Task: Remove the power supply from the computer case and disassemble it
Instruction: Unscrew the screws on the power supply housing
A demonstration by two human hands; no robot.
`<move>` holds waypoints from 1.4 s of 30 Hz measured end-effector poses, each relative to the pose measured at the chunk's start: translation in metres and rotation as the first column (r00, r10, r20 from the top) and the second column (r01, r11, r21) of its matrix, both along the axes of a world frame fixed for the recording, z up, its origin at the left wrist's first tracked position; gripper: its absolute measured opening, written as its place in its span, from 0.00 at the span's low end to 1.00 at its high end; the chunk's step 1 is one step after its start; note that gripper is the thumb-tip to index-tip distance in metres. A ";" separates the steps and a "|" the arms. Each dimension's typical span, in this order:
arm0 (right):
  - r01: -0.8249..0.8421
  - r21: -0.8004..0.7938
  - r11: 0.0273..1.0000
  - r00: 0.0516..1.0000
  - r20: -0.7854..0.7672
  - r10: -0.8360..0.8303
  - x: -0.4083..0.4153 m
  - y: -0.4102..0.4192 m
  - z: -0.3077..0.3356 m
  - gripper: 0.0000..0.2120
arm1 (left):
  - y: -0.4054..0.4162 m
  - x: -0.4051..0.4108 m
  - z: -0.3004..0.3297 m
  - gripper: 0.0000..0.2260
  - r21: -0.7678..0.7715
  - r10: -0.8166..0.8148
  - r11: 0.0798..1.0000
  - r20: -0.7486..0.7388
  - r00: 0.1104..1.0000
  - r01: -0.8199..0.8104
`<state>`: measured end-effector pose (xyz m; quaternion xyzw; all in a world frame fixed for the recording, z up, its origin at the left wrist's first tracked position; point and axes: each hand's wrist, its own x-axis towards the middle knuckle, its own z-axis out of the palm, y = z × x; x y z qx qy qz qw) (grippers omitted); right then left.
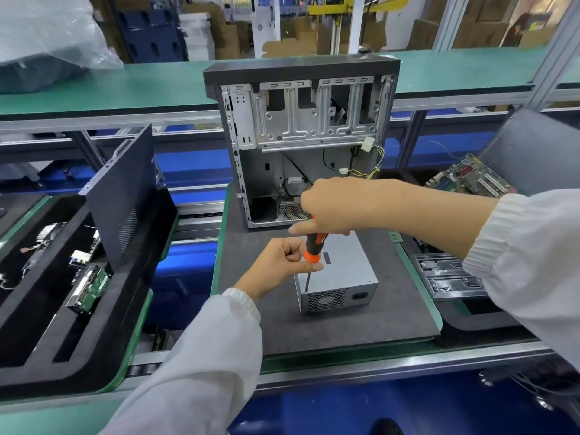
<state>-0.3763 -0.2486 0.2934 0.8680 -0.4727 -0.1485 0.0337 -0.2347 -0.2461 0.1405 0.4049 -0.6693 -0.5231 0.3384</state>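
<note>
Two hands: both grasp one screwdriver point(314, 246) above the power supply point(337, 277).
Power supply: grey box out of the case, lying on the dark mat point(361, 321), fan grille toward the camera.
Screwdriver: upright, shaft tip at the box's top left edge.
Right hand point(329, 208): fingers curled over the handle top.
Left hand point(282, 265): fingers clenched, pinching the orange collar.
Computer case point(301, 136): open, just behind the box.
Motherboard point(470, 180): far right.
</note>
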 end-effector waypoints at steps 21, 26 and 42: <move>-0.152 0.179 0.972 0.982 -0.087 0.169 0.003 0.008 0.018 0.12 | -0.001 0.013 0.000 0.08 0.048 -0.103 0.993 -0.039 0.994 0.105; -0.065 0.262 0.963 0.998 0.018 0.063 0.003 0.008 0.018 0.19 | 0.005 0.012 0.005 0.08 -0.019 -0.074 0.997 -0.058 0.996 0.073; -0.066 0.212 0.975 0.995 -0.061 0.081 0.005 0.009 0.018 0.17 | 0.002 0.013 0.005 0.05 -0.034 -0.077 0.997 -0.033 0.997 0.076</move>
